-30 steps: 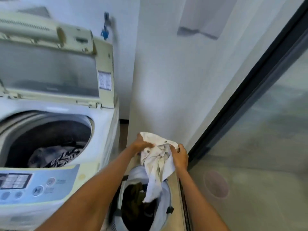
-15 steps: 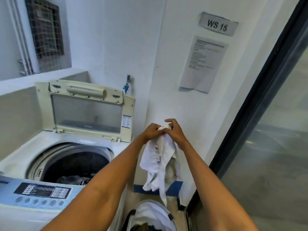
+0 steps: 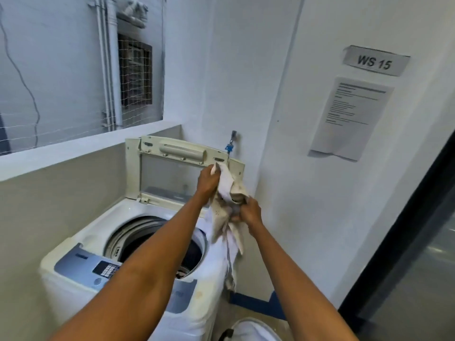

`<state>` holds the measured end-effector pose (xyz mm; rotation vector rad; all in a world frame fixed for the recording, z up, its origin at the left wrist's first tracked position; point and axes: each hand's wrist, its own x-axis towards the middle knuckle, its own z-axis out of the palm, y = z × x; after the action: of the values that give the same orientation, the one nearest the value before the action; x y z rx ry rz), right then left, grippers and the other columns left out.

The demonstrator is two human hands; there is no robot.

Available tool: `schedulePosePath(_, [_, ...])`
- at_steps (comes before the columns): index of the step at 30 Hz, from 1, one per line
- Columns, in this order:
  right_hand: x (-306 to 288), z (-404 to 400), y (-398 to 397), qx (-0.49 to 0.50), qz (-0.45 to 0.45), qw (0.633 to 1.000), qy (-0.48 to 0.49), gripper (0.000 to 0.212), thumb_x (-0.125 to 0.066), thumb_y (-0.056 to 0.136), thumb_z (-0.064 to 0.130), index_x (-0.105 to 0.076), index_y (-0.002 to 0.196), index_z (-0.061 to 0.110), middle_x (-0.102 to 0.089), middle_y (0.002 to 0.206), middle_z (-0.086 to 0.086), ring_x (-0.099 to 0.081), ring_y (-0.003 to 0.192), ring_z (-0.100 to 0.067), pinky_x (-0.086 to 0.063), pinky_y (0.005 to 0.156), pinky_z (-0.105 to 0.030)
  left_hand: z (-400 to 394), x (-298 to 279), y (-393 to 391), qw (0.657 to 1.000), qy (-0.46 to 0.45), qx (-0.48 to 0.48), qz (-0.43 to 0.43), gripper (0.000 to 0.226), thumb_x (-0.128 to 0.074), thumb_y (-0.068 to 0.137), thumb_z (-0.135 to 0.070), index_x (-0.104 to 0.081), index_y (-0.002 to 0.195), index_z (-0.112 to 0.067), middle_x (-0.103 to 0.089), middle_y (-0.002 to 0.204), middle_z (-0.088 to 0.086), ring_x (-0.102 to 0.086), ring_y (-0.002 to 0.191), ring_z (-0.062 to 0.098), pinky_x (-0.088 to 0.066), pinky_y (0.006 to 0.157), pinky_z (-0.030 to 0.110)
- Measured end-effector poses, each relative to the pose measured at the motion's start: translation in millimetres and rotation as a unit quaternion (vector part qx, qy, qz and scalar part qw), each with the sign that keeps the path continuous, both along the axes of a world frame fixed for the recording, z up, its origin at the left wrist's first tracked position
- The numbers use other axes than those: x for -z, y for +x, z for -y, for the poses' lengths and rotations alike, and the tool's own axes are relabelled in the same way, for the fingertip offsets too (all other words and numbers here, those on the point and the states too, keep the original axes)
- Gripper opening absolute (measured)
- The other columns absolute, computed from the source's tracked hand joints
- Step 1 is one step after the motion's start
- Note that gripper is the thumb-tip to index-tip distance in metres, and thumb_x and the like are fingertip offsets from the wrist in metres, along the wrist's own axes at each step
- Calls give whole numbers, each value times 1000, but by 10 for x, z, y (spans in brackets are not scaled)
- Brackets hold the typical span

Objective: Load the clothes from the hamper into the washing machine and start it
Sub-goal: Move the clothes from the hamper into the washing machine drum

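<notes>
A white top-loading washing machine [image 3: 81, 244] stands at the left with its lid [image 3: 170, 175] raised upright. Its drum [image 3: 138, 237] is open, and some dark clothes show at the bottom past my left arm. Both hands hold a white buttoned garment [image 3: 229, 225] in the air by the machine's right edge. My left hand [image 3: 208, 180] grips its top, up near the lid. Lower down, my right hand [image 3: 248, 212] holds a bunched part. The rest of the cloth hangs down the machine's right side. Only the white rim of the hamper [image 3: 253, 328] shows at the bottom edge.
The blue control panel [image 3: 98, 267] runs along the machine's front. A tap with a blue tag [image 3: 231, 143] sticks out of the wall behind the lid. A white wall with a paper notice [image 3: 349, 119] is close on the right, beside a dark-framed glass door [image 3: 406, 242].
Both hands have lifted the white garment out of the hamper and carried it up and left toward the machine. The hands have parted, left high, right low. The view has tilted up.
</notes>
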<state>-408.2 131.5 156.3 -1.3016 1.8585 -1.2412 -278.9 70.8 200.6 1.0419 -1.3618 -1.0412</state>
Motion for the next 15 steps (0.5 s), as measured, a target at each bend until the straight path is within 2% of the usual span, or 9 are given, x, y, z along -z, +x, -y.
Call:
schedulePosePath(3, [-450,249,540,0,152,982,-109,29,-42,91,17,-61,112,10,-65,111,-9,-59,98,-24,-52,80,-33,96,118,484,1000,-2,-8,22,18,-56,82,-26,-66,91,-13,-67,92,13,-62,87,22,-50,74,33])
schedulePosePath(4, [-580,344,697,0,198,971,-133,28,-41,94,16,-61,112,10,-64,108,-9,-59,98,-24,-51,79,-33,119,129,631,1000,1,-19,21,16,-55,82,-24,-64,90,-13,-65,88,13,-60,82,21,-49,70,32])
schedulePosePath(7, [-759,595,1049,-6,263,951,-165,29,-39,95,10,-58,116,14,-63,113,-12,-60,100,-28,-51,85,-38,292,205,990,999,22,-34,10,15,-52,91,-19,-62,87,-8,-61,82,14,-56,78,22,-45,61,30])
schedulePosePath(9, [-674,698,1241,1,271,949,-163,36,-37,91,2,-56,119,15,-62,113,-11,-59,97,-25,-51,83,-36,442,264,1186,997,36,-41,51,19,-52,91,-20,-63,89,-6,-61,80,15,-57,77,23,-41,56,28])
schedulePosePath(11, [-433,758,1360,8,222,964,-149,36,-37,91,3,-55,119,16,-62,116,-8,-58,100,-25,-50,81,-33,601,372,1352,989,56,-45,129,31,-52,89,-29,-65,95,-2,-65,85,20,-62,79,31,-43,56,29])
schedulePosePath(13, [-93,818,1403,-6,95,990,-107,29,-41,94,10,-55,118,15,-61,117,-5,-57,104,-23,-43,77,-29,724,563,1498,970,85,-42,222,35,-49,91,-29,-65,98,2,-67,98,27,-65,93,38,-49,71,37])
schedulePosePath(15, [341,943,1420,-46,-22,998,-41,25,-46,95,19,-58,116,15,-63,118,-6,-59,106,-25,-43,78,-32,879,866,1659,945,128,-58,297,32,-47,93,-21,-62,110,1,-64,114,22,-61,107,35,-48,87,39])
